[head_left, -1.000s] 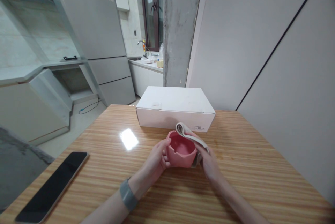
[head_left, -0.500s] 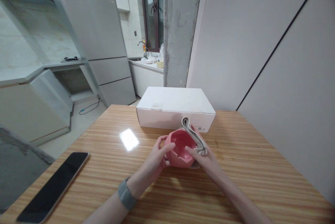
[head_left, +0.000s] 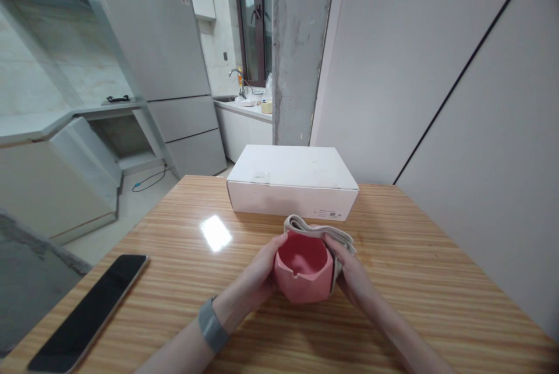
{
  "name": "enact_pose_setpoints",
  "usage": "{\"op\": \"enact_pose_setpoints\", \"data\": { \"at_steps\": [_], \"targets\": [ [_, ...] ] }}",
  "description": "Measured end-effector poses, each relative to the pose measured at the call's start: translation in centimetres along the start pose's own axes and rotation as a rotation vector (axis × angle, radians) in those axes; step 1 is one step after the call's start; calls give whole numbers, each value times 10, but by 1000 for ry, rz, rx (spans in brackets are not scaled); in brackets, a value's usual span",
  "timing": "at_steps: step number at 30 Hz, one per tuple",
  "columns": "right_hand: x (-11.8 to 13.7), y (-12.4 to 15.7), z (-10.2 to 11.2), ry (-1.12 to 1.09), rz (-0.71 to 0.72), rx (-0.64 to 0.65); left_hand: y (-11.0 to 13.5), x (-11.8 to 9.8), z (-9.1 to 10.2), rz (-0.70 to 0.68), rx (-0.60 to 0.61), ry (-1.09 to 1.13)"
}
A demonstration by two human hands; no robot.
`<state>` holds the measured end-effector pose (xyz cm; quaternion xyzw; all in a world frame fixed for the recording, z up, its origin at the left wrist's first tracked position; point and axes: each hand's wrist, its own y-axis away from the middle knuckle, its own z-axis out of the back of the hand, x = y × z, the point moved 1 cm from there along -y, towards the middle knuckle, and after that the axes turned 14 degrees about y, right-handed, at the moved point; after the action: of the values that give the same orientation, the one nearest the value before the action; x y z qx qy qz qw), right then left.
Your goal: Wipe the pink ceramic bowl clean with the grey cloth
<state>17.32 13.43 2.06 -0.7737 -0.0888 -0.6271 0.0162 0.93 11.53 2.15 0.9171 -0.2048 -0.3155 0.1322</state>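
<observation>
A pink, faceted ashtray with a notch in its rim is held between my two hands above the wooden table. My left hand grips its left side, thumb at the rim and the other fingers mostly hidden behind. A folded beige cloth lies along the far rim and down the right side of the ashtray. My right hand is closed on this cloth and presses it against the ashtray's right wall. The ashtray's opening faces up and partly toward me, and its inside looks bare.
A white closed box stands on the table just beyond my hands. A black phone lies at the left edge. Past the table are a grey fridge, a sink counter and a concrete pillar; a white wall rises on the right.
The ashtray has turned and come slightly lower and nearer to me. The cloth has swung from standing up at the right to lying across the far rim. Both hands keep their hold.
</observation>
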Motion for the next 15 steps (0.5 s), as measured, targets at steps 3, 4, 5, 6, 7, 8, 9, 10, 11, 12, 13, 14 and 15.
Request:
{"op": "enact_pose_setpoints", "data": {
  "at_steps": [3, 4, 5, 6, 7, 8, 9, 10, 11, 12, 13, 14, 15],
  "targets": [
    [-9, -3, 0, 47, 72, -98, -1, 0, -4, -144, -2, 18],
    [-11, -2, -2, 62, 101, -134, -1, 1, -6, -186, 2, 17],
    [-12, -1, -3, 80, 137, -164, 0, 2, -7, -220, 0, 12],
    [-13, 1, -6, 103, 182, -183, 2, 3, -8, -248, -6, 9],
    [-11, 4, -8, 135, 229, -189, 3, 4, -9, -267, -14, 8],
    [-10, 7, -11, 171, 273, -190, 4, 4, -9, -276, -15, 11],
    [-7, 10, -13, 205, 307, -188, 4, 5, -9, -274, 0, 19],
    [-5, 12, -14, 228, 326, -194, 4, 5, -9, -255, 33, 30],
    [-3, 13, -14, 234, 331, -212, 3, 4, -8, -210, 76, 38],
    [-2, 14, -13, 225, 322, -236, 2, 4, -6, -147, 116, 38],
    [-2, 13, -11, 206, 304, -261, 1, 3, -4, -82, 147, 26],
    [-3, 11, -9, 184, 281, -283, -1, 1, -2, -24, 168, 3],
    [-3, 8, -6, 163, 258, -296, -3, 0, 0, 22, 180, -31]
  ]
}}
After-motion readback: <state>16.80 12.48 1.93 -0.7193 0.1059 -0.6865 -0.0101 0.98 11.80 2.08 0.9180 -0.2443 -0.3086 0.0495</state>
